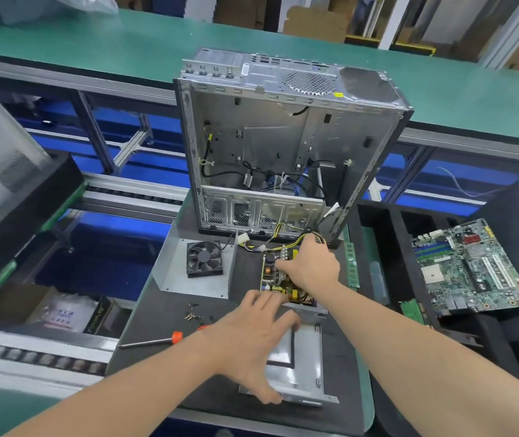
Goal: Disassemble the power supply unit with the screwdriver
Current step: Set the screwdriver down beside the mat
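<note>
The job looks well advanced to me. The cover (173, 279) is off and lies flat on the mat (144, 367) to the left, with the fan (204, 258) resting on it. Loose screws (193, 315) sit in a small scatter just beside it. The screwdriver (147, 342) is set down near them, in neither hand.

My right hand (310, 269) grips the board (272, 275), fingers curled over its far end where the wires (280, 244) leave it and thumb on the components. My left hand (251, 339) is spread wide, fingers straight, pressing flat on the shell (305, 351) to hold it down.

The board lies at the far end of the shell, between it and the case (283, 137), on the middle of the mat. I judge that it is coming free of the shell, though my hands hide the seam, so I cannot tell whether any fixing holds it. What is left, as I read it, is to part board from shell fully and free the wires that run toward the case.

The board's long axis runs away from me, its wire end pointing at the case. The shell follows the same line. The screwdriver lies nearly crosswise, tip to the left, orange handle toward my left wrist.
</note>
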Action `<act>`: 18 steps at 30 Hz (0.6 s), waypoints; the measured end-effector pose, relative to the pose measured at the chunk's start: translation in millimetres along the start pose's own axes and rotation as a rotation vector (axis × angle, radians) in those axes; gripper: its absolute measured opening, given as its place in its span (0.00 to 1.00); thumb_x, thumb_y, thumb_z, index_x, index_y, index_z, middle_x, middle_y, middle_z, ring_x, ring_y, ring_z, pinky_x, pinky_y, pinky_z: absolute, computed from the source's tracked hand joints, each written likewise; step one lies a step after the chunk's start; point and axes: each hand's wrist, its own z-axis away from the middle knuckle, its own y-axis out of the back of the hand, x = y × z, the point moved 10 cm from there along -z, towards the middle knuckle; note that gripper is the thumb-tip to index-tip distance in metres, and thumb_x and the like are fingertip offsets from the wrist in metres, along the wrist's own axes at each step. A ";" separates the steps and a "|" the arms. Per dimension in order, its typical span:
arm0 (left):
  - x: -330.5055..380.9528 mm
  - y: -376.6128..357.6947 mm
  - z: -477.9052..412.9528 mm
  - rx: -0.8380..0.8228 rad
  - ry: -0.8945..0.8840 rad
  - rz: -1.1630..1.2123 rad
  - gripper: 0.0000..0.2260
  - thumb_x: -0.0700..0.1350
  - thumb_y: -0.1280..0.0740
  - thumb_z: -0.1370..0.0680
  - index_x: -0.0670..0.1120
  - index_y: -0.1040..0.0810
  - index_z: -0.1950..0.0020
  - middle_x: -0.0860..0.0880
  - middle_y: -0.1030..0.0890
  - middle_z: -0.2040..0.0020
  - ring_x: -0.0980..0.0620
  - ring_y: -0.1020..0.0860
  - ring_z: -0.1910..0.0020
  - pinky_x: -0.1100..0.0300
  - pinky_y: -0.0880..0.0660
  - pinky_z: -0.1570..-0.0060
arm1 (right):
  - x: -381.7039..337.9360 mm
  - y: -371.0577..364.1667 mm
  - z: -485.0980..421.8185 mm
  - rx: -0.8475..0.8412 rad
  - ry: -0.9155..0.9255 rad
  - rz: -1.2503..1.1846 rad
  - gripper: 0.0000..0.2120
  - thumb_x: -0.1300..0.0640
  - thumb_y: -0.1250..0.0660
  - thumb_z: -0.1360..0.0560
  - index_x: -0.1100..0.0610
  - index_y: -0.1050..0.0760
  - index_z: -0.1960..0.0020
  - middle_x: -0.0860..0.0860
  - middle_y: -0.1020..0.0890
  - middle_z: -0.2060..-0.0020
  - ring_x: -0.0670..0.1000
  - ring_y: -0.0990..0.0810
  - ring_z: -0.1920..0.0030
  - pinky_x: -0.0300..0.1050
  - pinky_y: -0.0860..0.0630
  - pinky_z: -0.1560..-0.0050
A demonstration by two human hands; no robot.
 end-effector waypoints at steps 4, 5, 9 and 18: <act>-2.6 -0.1 1.2 0.030 -0.016 0.047 0.48 0.80 0.30 0.39 0.48 0.37 0.33 0.45 0.34 0.35 0.40 0.34 0.33 0.40 0.37 0.29 | 6.9 -7.3 -0.5 -0.029 -0.051 -0.019 0.32 0.32 0.28 0.37 0.53 0.33 0.48 0.49 0.23 0.61 0.58 0.22 0.59 0.48 0.27 0.62; -3.4 -0.2 1.4 0.037 -0.018 0.062 0.48 0.80 0.30 0.39 0.48 0.36 0.33 0.45 0.34 0.35 0.41 0.34 0.33 0.40 0.37 0.28 | 8.6 -8.6 -0.3 -0.038 -0.058 -0.025 0.32 0.31 0.28 0.37 0.53 0.33 0.48 0.50 0.21 0.58 0.59 0.20 0.56 0.48 0.27 0.61; -3.9 -0.8 1.7 0.075 -0.039 0.078 0.48 0.82 0.32 0.40 0.49 0.36 0.35 0.46 0.34 0.38 0.41 0.33 0.36 0.41 0.35 0.31 | 14.3 -11.0 1.2 -0.091 -0.068 -0.015 0.34 0.31 0.26 0.38 0.52 0.34 0.45 0.52 0.20 0.51 0.59 0.18 0.50 0.48 0.27 0.58; -6.4 -0.5 -1.1 0.103 -0.046 0.107 0.47 0.85 0.37 0.37 0.50 0.35 0.35 0.48 0.35 0.37 0.43 0.34 0.35 0.46 0.37 0.30 | 33.7 -1.5 5.6 -0.122 -0.136 -0.170 0.43 0.24 0.33 0.32 0.58 0.37 0.37 0.54 0.20 0.49 0.57 0.19 0.53 0.53 0.20 0.55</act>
